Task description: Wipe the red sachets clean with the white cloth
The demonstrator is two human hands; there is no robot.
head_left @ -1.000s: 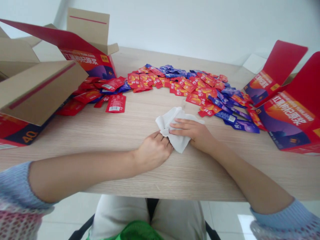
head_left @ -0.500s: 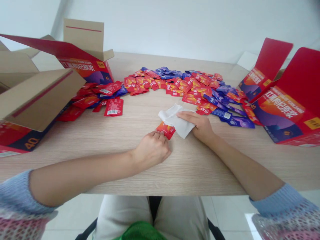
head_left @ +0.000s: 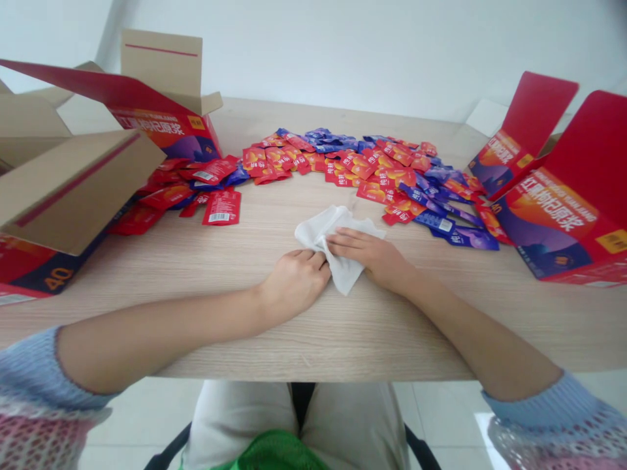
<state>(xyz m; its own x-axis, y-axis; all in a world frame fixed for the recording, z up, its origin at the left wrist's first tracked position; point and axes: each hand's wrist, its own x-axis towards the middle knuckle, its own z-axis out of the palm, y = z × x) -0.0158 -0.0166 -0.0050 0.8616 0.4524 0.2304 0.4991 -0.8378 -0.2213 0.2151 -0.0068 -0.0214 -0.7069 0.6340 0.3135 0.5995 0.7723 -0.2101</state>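
A white tissue [head_left: 343,267] lies spread at the middle of the table, with my right hand [head_left: 369,256] on top of it, fingers together and pressing it down. My left hand [head_left: 298,282] is closed at the tissue's left edge, its fingertips partly under the cloth. The red sachet in the left fingers is now hidden beneath the tissue. Beyond both hands, a heap of red sachets [head_left: 375,190] and blue sachets [head_left: 333,141] curves across the table.
At the left stand two open cartons, a near carton [head_left: 73,196] and a far carton [head_left: 166,130]. More red sachets [head_left: 169,196] lie beside them. On the right are two upright red boxes, a near box [head_left: 563,215] and a far box [head_left: 502,153]. The table's front edge [head_left: 313,378] borders my lap.
My right hand has moved left and toward me with the tissue, which now covers the red sachet. My left hand has shifted slightly left.
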